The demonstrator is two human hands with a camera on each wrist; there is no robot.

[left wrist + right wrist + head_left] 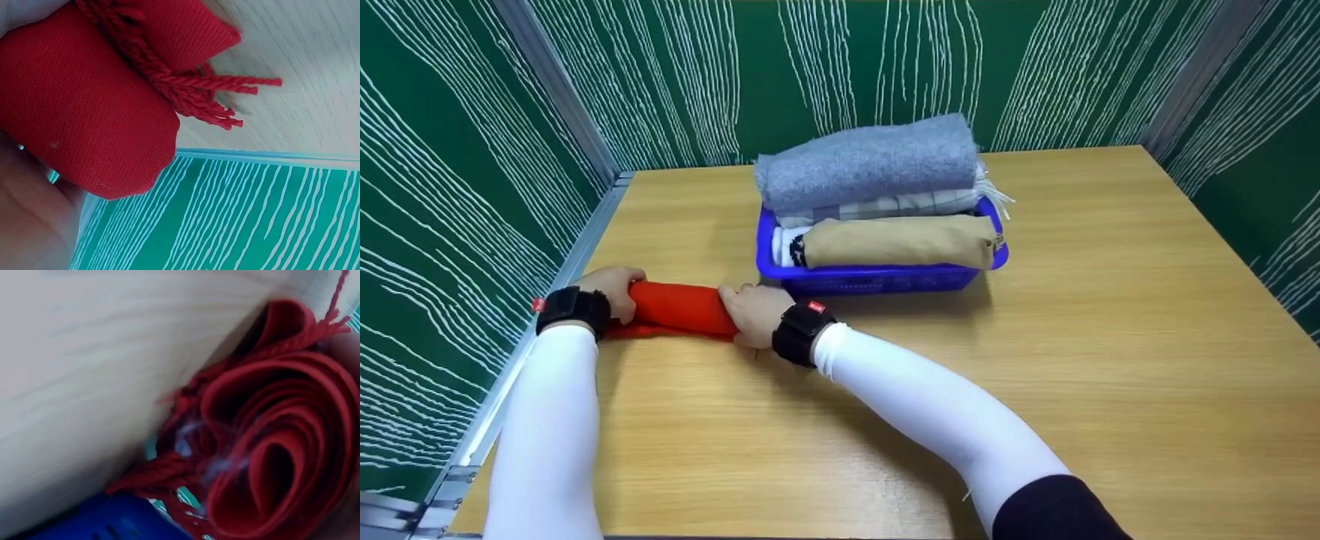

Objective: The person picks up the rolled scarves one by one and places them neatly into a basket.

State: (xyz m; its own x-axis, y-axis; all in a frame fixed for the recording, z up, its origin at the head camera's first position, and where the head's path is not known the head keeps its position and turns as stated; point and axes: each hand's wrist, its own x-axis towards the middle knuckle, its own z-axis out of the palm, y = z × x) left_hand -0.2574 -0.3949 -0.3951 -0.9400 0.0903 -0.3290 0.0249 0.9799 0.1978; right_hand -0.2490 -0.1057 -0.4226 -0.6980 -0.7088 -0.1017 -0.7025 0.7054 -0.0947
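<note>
A rolled red scarf (684,307) with twisted fringe lies crosswise between both hands at the left side of the table. My left hand (615,289) grips its left end, and my right hand (757,311) grips the right end. From the left wrist, the scarf (90,107) shows a smooth rounded end with fringe along one side. In the right wrist view the scarf's end (332,416) reveals its spiral layers, with fringe hanging beside them. Part of each hand's fingers is hidden behind the roll.
A blue basket (877,283) stands at the back middle. It holds a grey rolled cloth (870,165), a checked fringed cloth (900,203), a tan rolled cloth (900,241) and a white-and-black item (787,247). Green walls (870,67) with white lines enclose the wooden table (1110,337).
</note>
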